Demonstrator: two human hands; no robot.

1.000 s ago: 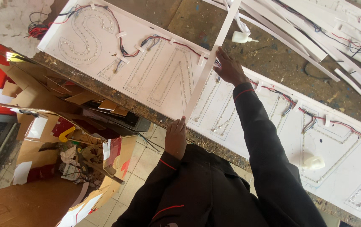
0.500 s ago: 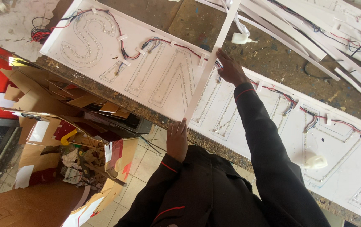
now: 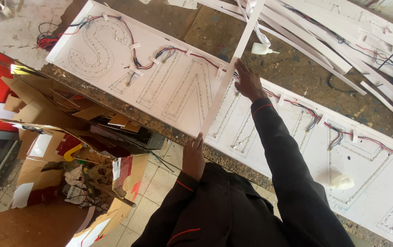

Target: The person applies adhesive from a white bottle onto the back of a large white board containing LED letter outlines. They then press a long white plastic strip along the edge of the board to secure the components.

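Note:
A long white strip (image 3: 218, 98) lies slantwise across a white sign panel (image 3: 169, 98) that has letter outlines of small lights and red and black wires. My left hand (image 3: 193, 158) holds the strip's near end at the table's front edge. My right hand (image 3: 247, 83), arm stretched out in a dark sleeve, grips the strip at the panel's far edge. The strip's far end runs up past a small white bottle (image 3: 261, 48).
The panel continues to the right (image 3: 365, 151), with a second white bottle (image 3: 342, 181) on it. Several loose white strips (image 3: 324, 41) are piled at the back right. Below the table on the left is a cardboard box of scraps (image 3: 91, 151) on a tiled floor.
My left hand has crept up slightly to the strip's near end. My right hand stays on the strip. The view has shifted a little.

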